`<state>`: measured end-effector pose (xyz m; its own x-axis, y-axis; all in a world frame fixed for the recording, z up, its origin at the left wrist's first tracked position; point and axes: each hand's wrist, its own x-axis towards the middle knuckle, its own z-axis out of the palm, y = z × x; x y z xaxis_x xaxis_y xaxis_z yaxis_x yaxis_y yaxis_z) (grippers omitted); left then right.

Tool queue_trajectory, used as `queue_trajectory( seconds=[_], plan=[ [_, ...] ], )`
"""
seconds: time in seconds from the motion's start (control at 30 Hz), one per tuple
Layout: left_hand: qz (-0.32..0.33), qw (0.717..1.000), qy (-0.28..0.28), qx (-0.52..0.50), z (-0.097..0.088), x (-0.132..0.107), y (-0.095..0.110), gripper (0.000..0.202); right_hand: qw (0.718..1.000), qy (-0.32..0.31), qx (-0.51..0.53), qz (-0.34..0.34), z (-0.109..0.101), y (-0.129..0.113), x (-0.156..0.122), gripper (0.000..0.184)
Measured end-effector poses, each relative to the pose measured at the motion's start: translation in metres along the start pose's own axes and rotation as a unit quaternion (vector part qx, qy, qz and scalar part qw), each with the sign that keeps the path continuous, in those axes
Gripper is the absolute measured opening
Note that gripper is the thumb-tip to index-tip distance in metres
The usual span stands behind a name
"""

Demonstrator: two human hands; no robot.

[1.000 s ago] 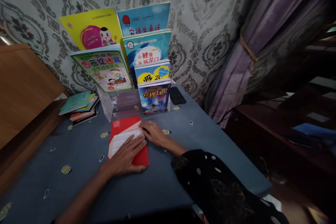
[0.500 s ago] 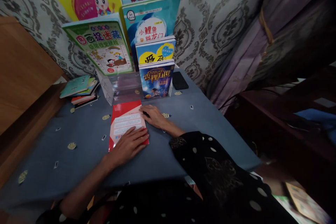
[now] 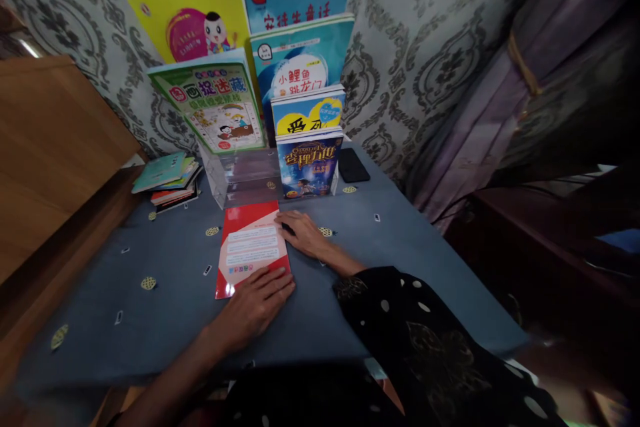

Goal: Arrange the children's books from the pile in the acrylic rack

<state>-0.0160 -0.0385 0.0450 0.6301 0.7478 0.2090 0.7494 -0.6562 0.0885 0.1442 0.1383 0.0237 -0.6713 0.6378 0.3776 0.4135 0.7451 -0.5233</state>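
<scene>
A red book [image 3: 234,219] with a pale text panel lies closed and flat on the cloth-covered table. My left hand [image 3: 257,300] rests over its lower right corner, palm down with fingers stretched out. Against the upper part of the book's right edge is my right hand [image 3: 306,235], its bent fingers close together and their tips at the edge. A small dark patch shows under those fingers; I cannot make out whether it is shadow or an object. Just beyond the book, a clear rack [image 3: 213,177] holds several upright books, among them a dark blue one [image 3: 306,170] and a green one [image 3: 227,113].
At the back left lies a stack of thin books [image 3: 167,173]. A black phone [image 3: 353,165] is to the right of the rack. The patterned table cloth [image 3: 175,327] reaches the near edge. A wooden panel [image 3: 55,147] borders the left side, a curtain [image 3: 480,107] the right.
My left hand has slid toward the book's near edge, uncovering a line of coloured characters. My right hand stays at the right edge. The whole view has shifted a little.
</scene>
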Motion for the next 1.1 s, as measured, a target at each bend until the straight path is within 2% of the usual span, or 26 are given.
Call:
queue_trajectory(
  seconds=[0.1, 0.2, 0.3, 0.43, 0.53, 0.63, 0.73, 0.83, 0.97, 1.1],
  plan=[
    [-0.01, 1.0, 0.005, -0.006, -0.003, 0.0, -0.01, 0.037, 1.0, 0.001, -0.008, -0.005, 0.0, 0.001, 0.0, 0.027],
    [-0.036, 0.999, 0.021, -0.02, -0.005, -0.002, -0.032, 0.036, 1.0, 0.002, -0.01, -0.01, 0.0, 0.001, 0.0, 0.027],
    [-0.063, 0.996, 0.052, -0.031, -0.005, -0.004, -0.065, 0.035, 1.0, 0.001, -0.008, -0.006, -0.001, 0.001, 0.0, 0.027],
    [-0.12, 0.988, 0.099, -0.006, -0.005, -0.003, -0.121, 0.037, 1.0, 0.002, -0.004, -0.006, -0.002, 0.0, 0.0, 0.027],
    [-0.195, 0.975, 0.103, 0.013, -0.005, 0.0, -0.159, 0.043, 1.0, 0.0, -0.003, -0.008, -0.002, 0.0, 0.0, 0.027],
    [-0.252, 0.963, 0.089, 0.012, -0.005, 0.0, -0.181, 0.049, 1.0, -0.006, -0.008, 0.002, -0.003, -0.001, 0.001, 0.028],
    [-0.248, 0.965, 0.088, 0.007, -0.006, -0.002, -0.186, 0.05, 1.0, -0.012, -0.008, 0.012, -0.003, -0.002, 0.001, 0.029],
    [-0.228, 0.969, 0.092, 0.004, -0.007, -0.01, -0.181, 0.048, 1.0, -0.012, -0.011, 0.018, -0.003, -0.003, 0.001, 0.03],
    [-0.206, 0.974, 0.096, 0.001, -0.01, -0.026, -0.165, 0.045, 1.0, -0.016, -0.016, 0.017, -0.002, -0.004, 0.002, 0.031],
    [-0.181, 0.977, 0.111, -0.009, -0.012, -0.047, -0.14, 0.042, 0.999, -0.018, -0.021, 0.015, -0.002, -0.003, 0.002, 0.031]
  ],
)
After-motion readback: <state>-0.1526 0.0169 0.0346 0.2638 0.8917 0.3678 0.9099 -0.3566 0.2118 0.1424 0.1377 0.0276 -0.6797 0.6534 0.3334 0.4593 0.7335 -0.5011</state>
